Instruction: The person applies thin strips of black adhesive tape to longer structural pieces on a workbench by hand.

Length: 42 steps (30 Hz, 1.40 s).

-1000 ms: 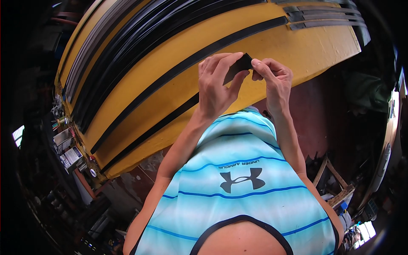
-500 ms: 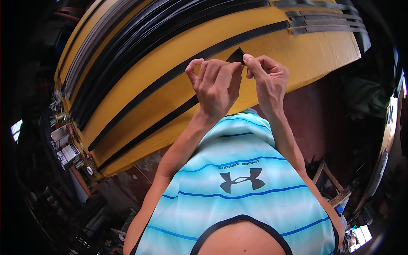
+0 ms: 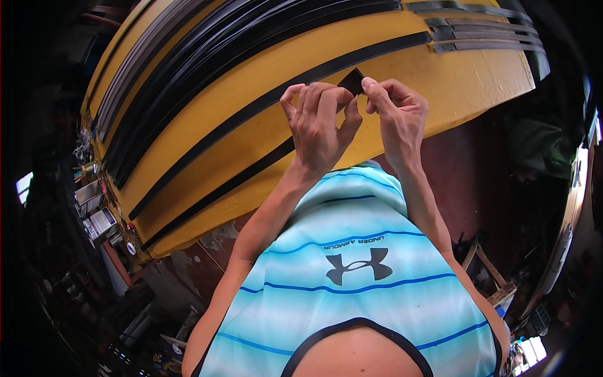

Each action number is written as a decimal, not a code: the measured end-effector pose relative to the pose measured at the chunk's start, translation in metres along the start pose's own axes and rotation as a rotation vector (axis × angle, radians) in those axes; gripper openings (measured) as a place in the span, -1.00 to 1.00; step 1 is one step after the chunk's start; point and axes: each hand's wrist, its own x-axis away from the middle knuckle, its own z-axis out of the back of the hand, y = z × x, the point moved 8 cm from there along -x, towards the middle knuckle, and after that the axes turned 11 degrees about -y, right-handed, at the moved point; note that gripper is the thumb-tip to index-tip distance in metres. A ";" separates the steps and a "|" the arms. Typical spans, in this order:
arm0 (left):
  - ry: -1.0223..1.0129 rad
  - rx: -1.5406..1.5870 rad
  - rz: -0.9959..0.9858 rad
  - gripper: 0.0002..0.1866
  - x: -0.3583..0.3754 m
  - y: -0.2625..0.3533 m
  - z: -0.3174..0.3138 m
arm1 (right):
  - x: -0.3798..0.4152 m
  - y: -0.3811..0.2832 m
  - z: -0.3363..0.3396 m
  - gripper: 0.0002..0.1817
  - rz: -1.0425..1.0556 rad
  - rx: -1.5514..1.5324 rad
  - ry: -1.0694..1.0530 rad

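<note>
Between my two hands, just above the yellow tabletop, is the squared end of a black strip (image 3: 352, 80). My right hand (image 3: 402, 113) pinches that end at its corner, thumb on top. My left hand (image 3: 319, 116) is curled over the strip just beside it, with thumb and index finger closed together at its edge. The left hand hides part of the strip. A length of black strip (image 3: 220, 191) emerges below that hand and runs down to the table's lower left edge; it appears to be the same piece.
The yellow table (image 3: 477, 85) carries another single black strip (image 3: 276, 100) beyond my hands. Farther back lie many black strips (image 3: 207, 81) side by side, and grey strip ends (image 3: 490, 34) overhang the right edge. Boxes (image 3: 100, 223) and clutter stand at the left end.
My left thumb and index finger have shifted slightly at the strip's edge, and more of the strip's end shows. My right hand keeps its pinch, almost in the same place.
</note>
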 end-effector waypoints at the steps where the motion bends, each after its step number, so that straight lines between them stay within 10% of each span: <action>1: -0.001 0.000 -0.001 -0.86 0.000 -0.001 0.000 | -0.001 0.001 0.001 -0.66 0.002 -0.007 0.004; 19: -0.081 0.610 0.073 -0.81 0.004 -0.026 -0.011 | -0.006 0.014 0.010 -0.65 -0.014 -0.021 0.011; 42: 0.082 -0.060 -0.107 -0.79 0.002 0.001 0.000 | -0.001 -0.002 -0.007 -0.67 -0.013 0.006 -0.042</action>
